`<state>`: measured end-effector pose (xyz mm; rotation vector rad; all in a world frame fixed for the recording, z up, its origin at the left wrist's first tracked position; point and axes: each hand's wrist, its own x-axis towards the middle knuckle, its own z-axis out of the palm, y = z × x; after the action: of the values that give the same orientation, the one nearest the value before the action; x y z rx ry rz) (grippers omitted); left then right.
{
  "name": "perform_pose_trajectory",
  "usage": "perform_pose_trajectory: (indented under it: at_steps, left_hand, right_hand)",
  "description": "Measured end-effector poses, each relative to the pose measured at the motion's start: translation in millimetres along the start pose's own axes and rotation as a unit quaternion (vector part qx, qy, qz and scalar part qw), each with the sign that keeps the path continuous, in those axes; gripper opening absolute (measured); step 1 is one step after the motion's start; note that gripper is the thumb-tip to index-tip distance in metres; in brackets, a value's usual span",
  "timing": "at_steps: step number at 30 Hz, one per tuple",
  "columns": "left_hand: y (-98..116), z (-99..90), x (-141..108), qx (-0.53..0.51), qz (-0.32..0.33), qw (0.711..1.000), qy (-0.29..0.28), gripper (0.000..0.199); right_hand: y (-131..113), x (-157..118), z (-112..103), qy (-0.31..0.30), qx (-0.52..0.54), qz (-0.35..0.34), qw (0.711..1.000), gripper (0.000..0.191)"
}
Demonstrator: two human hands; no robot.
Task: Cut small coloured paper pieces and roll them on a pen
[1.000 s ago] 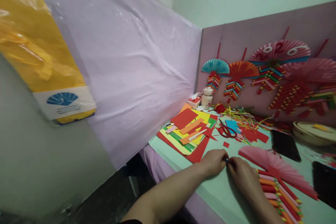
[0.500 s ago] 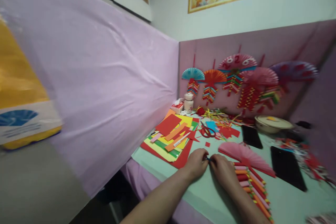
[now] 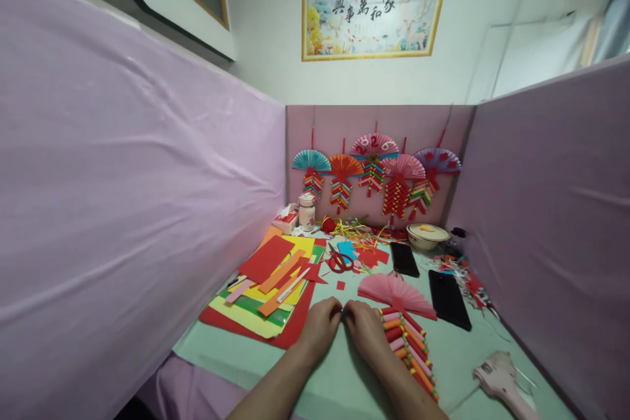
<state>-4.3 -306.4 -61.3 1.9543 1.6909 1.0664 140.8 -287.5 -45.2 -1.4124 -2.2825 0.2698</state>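
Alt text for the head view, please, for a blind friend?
A person's left hand and right hand pinch a small dark object over a green table, beside a pink fan and coloured tubes. Coloured paper lies to the left; five fan decorations hang behind.

Pleated pink paper fan [image 3: 395, 291]; smooth, dark-surfaced phone [image 3: 449, 300].

Two hands, the left [image 3: 322, 325] and the right [image 3: 364, 328], pinch a small dark piece [image 3: 343, 314] between them — beside a pink paper fan [image 3: 394, 291] with rolled paper tubes [image 3: 407, 348] — at a pale green table [image 3: 325, 384], as five fan ornaments [image 3: 374, 147] hang on the pink panel [image 3: 315, 119] behind.
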Motion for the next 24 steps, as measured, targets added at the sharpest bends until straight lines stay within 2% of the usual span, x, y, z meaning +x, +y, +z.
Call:
perform_pose_trajectory:
  at_steps: [9, 18, 24]
  left_hand:
    - [3, -7.2, 3, 0.002, 0.002, 1.000, -0.013, 0.015]
    - [4, -7.7, 4, 0.016, 0.017, 0.999, -0.022, 0.016]
    - [6, -6.5, 4, 0.007, 0.010, 0.999, -0.039, 0.013]
  right_hand:
    - [-1, 0, -2, 0.004, 0.010, 0.008, 1.000, 0.023]
    - [-1, -1, -7, 0.003, -0.001, 0.010, 1.000, 0.014]
    - [2, -4, -14, -0.027, -0.014, 0.020, 0.999, 0.017]
